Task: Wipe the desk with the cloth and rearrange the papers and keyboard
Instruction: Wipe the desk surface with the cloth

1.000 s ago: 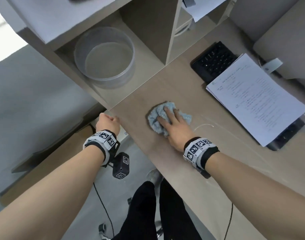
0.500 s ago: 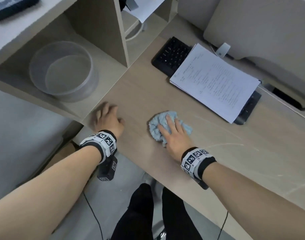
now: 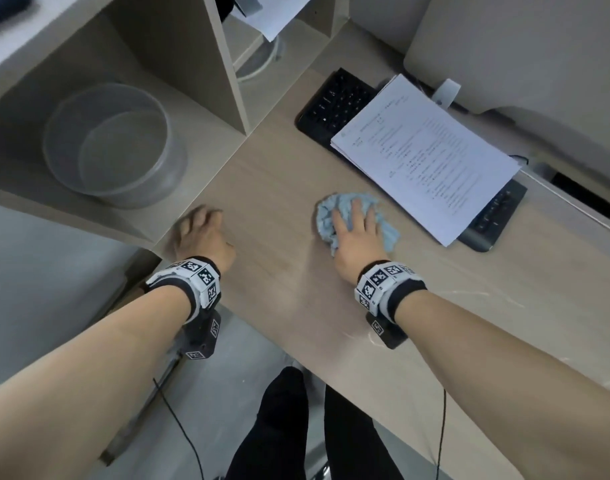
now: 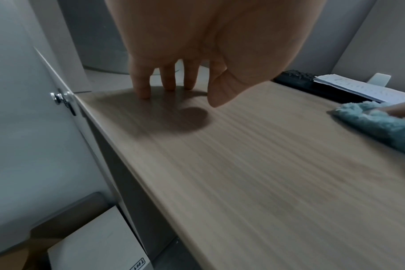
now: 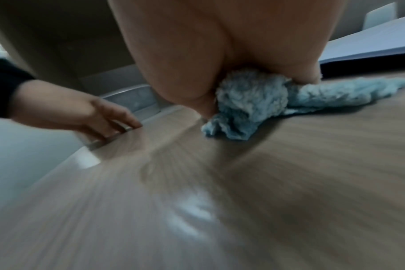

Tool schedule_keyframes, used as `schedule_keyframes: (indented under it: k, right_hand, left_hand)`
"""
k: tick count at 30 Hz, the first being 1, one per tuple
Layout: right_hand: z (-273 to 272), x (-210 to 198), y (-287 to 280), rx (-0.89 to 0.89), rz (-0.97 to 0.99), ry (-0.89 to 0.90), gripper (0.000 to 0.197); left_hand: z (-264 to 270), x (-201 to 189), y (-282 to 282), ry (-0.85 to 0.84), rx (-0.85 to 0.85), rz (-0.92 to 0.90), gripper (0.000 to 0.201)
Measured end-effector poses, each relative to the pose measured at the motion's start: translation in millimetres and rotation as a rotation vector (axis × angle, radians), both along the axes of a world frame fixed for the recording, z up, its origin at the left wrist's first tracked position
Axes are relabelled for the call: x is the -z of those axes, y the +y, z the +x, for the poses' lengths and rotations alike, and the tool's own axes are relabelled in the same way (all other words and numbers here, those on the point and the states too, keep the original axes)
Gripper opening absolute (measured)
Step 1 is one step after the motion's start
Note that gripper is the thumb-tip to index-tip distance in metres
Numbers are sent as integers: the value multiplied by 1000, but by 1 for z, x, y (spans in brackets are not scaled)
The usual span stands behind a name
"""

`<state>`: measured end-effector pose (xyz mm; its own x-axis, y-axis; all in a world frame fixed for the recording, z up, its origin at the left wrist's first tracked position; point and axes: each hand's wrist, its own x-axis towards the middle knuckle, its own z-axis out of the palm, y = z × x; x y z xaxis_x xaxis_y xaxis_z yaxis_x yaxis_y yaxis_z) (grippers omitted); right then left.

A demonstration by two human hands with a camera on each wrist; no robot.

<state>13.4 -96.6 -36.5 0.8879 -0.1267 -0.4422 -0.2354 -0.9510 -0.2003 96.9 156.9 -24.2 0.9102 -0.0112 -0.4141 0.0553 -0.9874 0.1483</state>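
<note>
A crumpled light-blue cloth lies on the wooden desk, just left of the near edge of the papers. My right hand presses down on it with fingers spread and straight; the right wrist view shows the cloth bunched under the palm. My left hand rests its fingertips on the desk's near-left corner and holds nothing. A stack of printed papers lies across a black keyboard, covering its middle.
A clear round container sits in the open shelf at the left. An upright shelf divider stands behind the desk. A pale monitor base and a cable lie at the back right. My legs are below the desk edge.
My left hand has left the desk's corner edge and now rests on the desktop. The right hand has slid the cloth rightward, closer to the papers.
</note>
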Motion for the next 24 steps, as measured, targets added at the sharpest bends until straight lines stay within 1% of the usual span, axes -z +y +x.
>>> schedule_keyframes:
  k: [2,3,4,6,9,12,14,16,18,20,21,22,24]
  right_hand:
    - [-13,0,-6,-121,38,-2,74]
    - [-20,0,-14,-148,54,-1,75]
    - [-26,0,-21,-146,57,-2,76]
    - [-20,1,-27,-94,26,1,77]
    - [17,0,-13,-9,-14,-7,76]
    - [64,2,9,25,-26,-38,78]
    - [93,4,27,-3,-15,-35,82]
    - [110,3,46,-69,-5,-47,85]
    - [107,1,58,-202,39,-49,87]
    - [83,5,55,-356,89,-57,83]
    - [70,6,46,-402,97,-65,81]
    - [60,8,35,-408,96,-68,79]
    - [58,11,13,-318,67,-74,77]
  left_hand:
    - [4,0,3,0,12,-15,65]
    - [5,0,3,1,17,-23,65]
    - [5,-1,3,2,23,-26,65]
    - [4,-4,3,-3,27,-9,63]
    - [4,-5,4,-23,47,13,65]
    - [7,-4,6,0,45,-14,65]
    - [9,-5,7,5,47,-18,62]
    - [11,-6,9,-3,69,-31,62]
    - [12,-6,11,3,73,-32,63]
    - [14,-6,12,9,79,-39,63]
    - [15,-5,12,17,81,-48,63]
    - [15,-4,12,24,80,-55,63]
    - [14,-7,11,36,74,-53,63]
